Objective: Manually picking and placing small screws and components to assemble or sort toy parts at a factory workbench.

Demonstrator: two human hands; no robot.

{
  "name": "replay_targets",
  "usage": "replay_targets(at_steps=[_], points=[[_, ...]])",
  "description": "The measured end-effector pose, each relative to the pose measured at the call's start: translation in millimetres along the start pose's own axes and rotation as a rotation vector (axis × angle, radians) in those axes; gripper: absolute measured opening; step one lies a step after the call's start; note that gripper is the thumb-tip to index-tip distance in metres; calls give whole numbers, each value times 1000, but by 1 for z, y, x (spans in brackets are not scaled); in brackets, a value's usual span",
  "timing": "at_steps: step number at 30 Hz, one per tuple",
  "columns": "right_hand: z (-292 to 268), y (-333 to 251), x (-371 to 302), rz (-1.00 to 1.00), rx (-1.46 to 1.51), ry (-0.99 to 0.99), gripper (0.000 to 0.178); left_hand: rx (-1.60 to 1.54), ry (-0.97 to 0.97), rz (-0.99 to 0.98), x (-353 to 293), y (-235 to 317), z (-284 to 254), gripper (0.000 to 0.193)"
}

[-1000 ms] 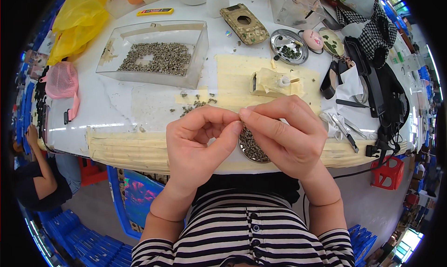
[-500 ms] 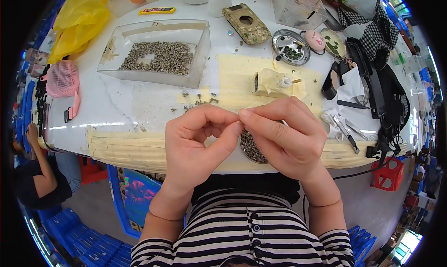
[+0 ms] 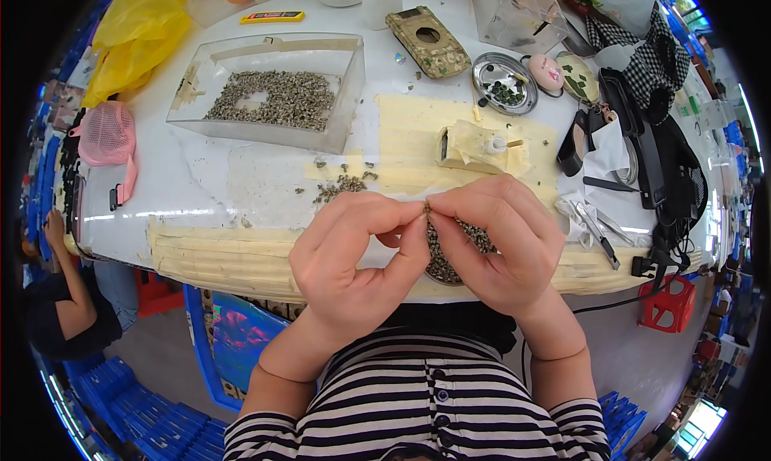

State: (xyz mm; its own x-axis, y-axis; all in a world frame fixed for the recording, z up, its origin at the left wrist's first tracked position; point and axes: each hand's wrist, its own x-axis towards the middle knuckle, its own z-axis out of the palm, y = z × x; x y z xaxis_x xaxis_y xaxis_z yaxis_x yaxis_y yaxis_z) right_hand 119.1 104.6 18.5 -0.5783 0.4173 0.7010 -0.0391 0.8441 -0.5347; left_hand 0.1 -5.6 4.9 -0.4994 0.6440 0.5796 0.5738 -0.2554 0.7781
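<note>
Beyond both hands' fingers [image 3: 393, 213] [image 3: 466, 210], pinching a tiny part [image 3: 426, 209], lies a labelled yellow pack [image 3: 272, 17].

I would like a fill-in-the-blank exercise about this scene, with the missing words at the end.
1. Between the left hand and the right hand, the one covering more of the dish is the ____ one.
2. The clear bin stands to the ____ of the camouflage-patterned model part.
3. The crumpled plastic bag is coloured ____.
4. The stool at the lower right is coloured ____.

Missing words: right; left; yellow; red.
</note>
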Motion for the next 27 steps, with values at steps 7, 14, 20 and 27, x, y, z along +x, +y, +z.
replay_targets(at_steps=[7,14,20,27], points=[[3,2,-1,-62,-90,17,24,-23,-19,-27,2,-1,-1,18],[3,5,-1,-124,-138,-19,26,174,-23,101,2,-1,0,19],[5,5,-4,-144,-163,-11,25,23,-49,-43,1,1,-1,17],[4,4,-3,-178,-184,-27,26,-89,-26,-139,-1,-1,-2,12]])
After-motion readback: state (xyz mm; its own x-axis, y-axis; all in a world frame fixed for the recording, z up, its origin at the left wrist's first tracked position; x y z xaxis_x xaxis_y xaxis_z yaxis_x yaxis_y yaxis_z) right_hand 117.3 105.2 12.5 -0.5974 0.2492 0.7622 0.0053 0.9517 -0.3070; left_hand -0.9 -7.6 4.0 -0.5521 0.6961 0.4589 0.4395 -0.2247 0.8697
